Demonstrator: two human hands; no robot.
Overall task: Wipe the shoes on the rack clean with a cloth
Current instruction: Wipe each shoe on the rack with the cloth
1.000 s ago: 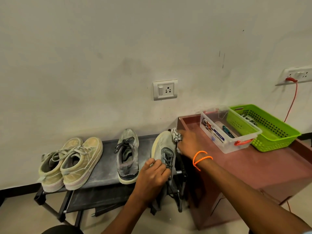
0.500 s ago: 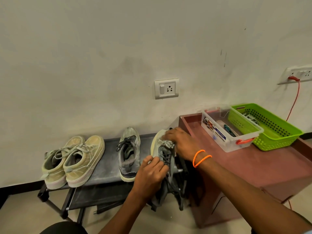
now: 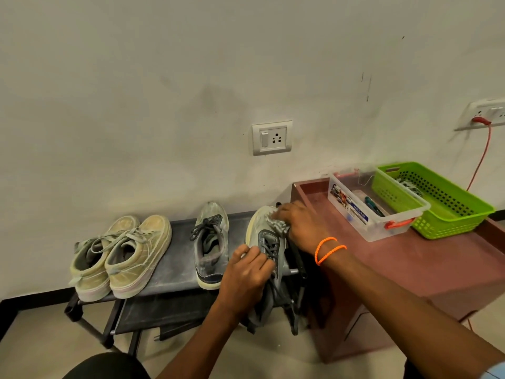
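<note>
**Head view: both hands on the grey shoe at the rack's right end**

The head camera looks down on a dark shoe rack [image 3: 175,272] against a pale wall. At its right end a grey shoe [image 3: 269,242] is tipped up on its side, pale sole facing left. The left hand [image 3: 246,274] grips its heel end, fingers curled over the collar beside the laces; the heel itself and whatever hangs dark beneath it are hidden behind that hand and hard to make out. The right hand [image 3: 299,228], orange bands on the wrist, clutches a crumpled grey cloth [image 3: 278,224] and presses it on the shoe's toe area; most of the cloth is buried under the fingers.

The matching grey shoe [image 3: 211,242] stands flat on the rack just to the left, apart from the held one. Further left sits a pair of tan sneakers [image 3: 123,255], touching each other.

Right of the rack is a reddish cabinet [image 3: 410,266] carrying a clear plastic box [image 3: 363,212] and a green basket [image 3: 448,206] side by side; their contents are too small to identify. The rack's lower shelf lies in shadow.
</note>
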